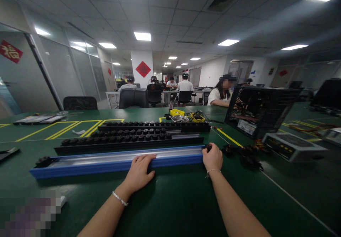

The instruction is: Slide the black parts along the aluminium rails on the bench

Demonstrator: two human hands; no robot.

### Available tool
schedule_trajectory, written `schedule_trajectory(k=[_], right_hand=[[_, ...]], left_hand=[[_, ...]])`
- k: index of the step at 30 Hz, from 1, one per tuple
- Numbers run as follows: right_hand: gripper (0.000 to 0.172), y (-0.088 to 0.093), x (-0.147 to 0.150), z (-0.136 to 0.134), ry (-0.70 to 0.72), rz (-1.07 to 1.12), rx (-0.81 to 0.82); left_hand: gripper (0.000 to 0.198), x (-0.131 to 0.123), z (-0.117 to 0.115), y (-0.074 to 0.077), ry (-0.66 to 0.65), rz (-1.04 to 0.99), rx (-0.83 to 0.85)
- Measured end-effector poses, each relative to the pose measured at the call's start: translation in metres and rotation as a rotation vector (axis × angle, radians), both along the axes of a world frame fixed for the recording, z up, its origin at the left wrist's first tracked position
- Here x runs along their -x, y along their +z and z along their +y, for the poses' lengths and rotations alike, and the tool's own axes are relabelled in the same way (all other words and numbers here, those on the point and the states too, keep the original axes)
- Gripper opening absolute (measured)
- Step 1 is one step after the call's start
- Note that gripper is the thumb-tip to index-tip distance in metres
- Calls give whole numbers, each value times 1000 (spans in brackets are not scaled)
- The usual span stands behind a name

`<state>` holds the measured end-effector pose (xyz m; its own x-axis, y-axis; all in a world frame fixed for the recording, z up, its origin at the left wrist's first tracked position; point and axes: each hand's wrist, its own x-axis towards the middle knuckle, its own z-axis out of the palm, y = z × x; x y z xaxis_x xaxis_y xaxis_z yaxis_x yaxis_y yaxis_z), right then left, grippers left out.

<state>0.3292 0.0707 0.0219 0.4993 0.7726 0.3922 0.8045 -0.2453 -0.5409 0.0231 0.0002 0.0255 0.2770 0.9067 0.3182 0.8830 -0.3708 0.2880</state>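
A long blue channel rail (117, 165) with a silvery inner track lies across the green table in front of me. My left hand (140, 167) grips its near wall right of the middle, fingers over the top edge and thumb apart on my side. At the rail's right end, my right hand (213, 157) is closed around a small black roller piece (208, 147), partly hidden by the fingers. Another black roller piece (42, 161) sits in the rail's left end. Just behind lie black rails (128, 145) lined with several black rollers.
Loose black parts (247, 157) lie right of my right hand, near a metal power supply (293, 146) and an open computer case (261, 111). Farther back are a yellow tray (177, 112) and a round metal dish (179, 118). A person (221, 93) sits across the table.
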Motion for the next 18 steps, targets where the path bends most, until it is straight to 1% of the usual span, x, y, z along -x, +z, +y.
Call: schedule_trajectory(k=[5,9,13,18], right_hand=[[42,-3,-6,3,-4,39,-36],[42,-1,-13,4,-13,52,-41],[42,2,-22,4,-44,65,-25],[43,1,-31,6,-63,88,3]], left_hand=[[51,1,1,-1,-3,4,-7],[52,2,1,-2,-10,0,-13],[52,2,2,-2,-14,1,-19],[52,2,1,-1,-10,8,-17]])
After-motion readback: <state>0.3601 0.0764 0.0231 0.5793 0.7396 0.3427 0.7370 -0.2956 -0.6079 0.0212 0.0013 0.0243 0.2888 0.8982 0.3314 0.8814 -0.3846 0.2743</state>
